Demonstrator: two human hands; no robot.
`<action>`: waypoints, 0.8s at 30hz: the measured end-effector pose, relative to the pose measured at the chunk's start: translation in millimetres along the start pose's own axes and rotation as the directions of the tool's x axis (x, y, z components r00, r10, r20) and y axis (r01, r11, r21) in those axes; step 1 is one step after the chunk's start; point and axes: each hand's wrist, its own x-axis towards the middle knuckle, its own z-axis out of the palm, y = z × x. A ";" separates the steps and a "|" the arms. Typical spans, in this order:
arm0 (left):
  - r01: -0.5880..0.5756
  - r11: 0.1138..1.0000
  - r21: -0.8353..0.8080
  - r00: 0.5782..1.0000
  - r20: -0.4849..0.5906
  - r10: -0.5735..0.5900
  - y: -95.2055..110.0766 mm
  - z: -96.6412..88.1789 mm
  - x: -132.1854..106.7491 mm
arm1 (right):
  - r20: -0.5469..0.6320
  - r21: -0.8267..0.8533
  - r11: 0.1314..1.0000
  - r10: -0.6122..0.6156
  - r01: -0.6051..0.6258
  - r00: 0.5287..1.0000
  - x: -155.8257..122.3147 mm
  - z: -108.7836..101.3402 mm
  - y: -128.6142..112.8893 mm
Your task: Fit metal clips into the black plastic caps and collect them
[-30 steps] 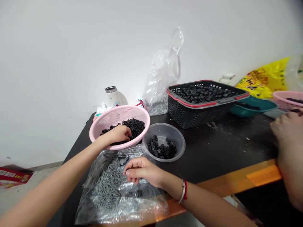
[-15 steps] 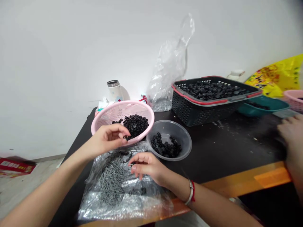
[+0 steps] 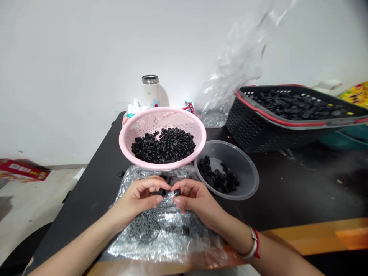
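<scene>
My left hand (image 3: 143,194) pinches a small round black plastic cap (image 3: 162,192) between thumb and fingers. Close beside it, my right hand (image 3: 194,194) is closed on another small black plastic part (image 3: 176,193). The fingertips of both hands nearly meet. Beneath them, a pile of grey metal screws (image 3: 145,227) lies on a clear plastic bag (image 3: 138,253). Just beyond the hands stands a pink colander (image 3: 126,147) with many black caps inside. To its right, a clear plastic bowl (image 3: 253,186) holds more black parts.
A dark basket (image 3: 250,132) with red handles, full of black pieces, stands at the right, with a teal bin (image 3: 342,138) beside it. Behind are a flask (image 3: 151,94) and an upright clear bag (image 3: 227,80). Orange tape (image 3: 304,237) runs along the table's front edge.
My left hand has come from the colander's front rim down to my right hand, bringing a black cap along. The view has shifted, and the other person's hand at the right is out of sight.
</scene>
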 end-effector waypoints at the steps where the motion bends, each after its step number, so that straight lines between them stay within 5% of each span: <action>1: 0.017 1.000 -0.021 1.000 -0.004 -0.017 -1.1 0.7 -0.3 | -0.005 0.003 1.000 0.002 -0.002 1.000 -0.2 -0.3 0.1; 8: 0.108 0.971 -0.214 0.986 -0.098 -0.131 -10.0 6.6 1.6 | -0.029 -0.009 1.000 0.008 -0.008 1.000 -1.8 -3.0 0.0; 24: -0.020 0.991 0.131 0.997 -0.068 0.030 -13.1 11.5 -3.2 | -0.021 -0.089 0.996 0.003 -0.004 1.000 -3.3 2.8 -1.7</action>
